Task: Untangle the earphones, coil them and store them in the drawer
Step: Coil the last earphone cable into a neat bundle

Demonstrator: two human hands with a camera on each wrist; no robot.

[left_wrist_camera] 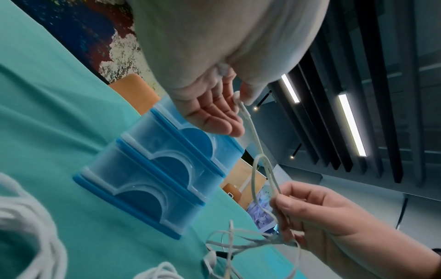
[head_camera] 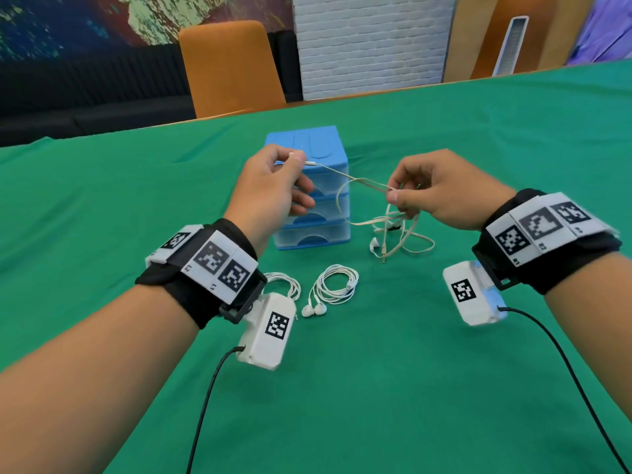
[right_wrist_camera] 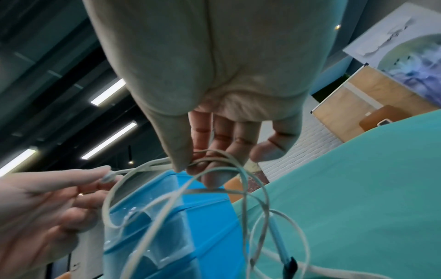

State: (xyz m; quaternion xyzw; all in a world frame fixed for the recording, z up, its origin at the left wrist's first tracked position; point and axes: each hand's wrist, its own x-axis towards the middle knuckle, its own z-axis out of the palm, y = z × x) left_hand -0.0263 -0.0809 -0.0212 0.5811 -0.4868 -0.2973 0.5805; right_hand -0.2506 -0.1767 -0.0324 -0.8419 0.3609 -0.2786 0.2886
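A tangled pair of cream flat-cable earphones (head_camera: 393,230) hangs between my hands above the green table. My left hand (head_camera: 273,186) pinches one earbud end (left_wrist_camera: 238,98) between thumb and forefinger, in front of the blue drawer unit (head_camera: 311,186). My right hand (head_camera: 441,189) pinches a loop of the cable (right_wrist_camera: 214,162) with thumb and fingertips; the rest of the tangle dangles to the cloth below it. The drawer unit has three clear drawers, all closed (left_wrist_camera: 152,181).
Two coiled white earphone sets lie on the cloth near me: one (head_camera: 333,289) in the middle, another (head_camera: 285,282) partly behind my left wrist camera. An orange chair (head_camera: 229,66) stands beyond the table's far edge.
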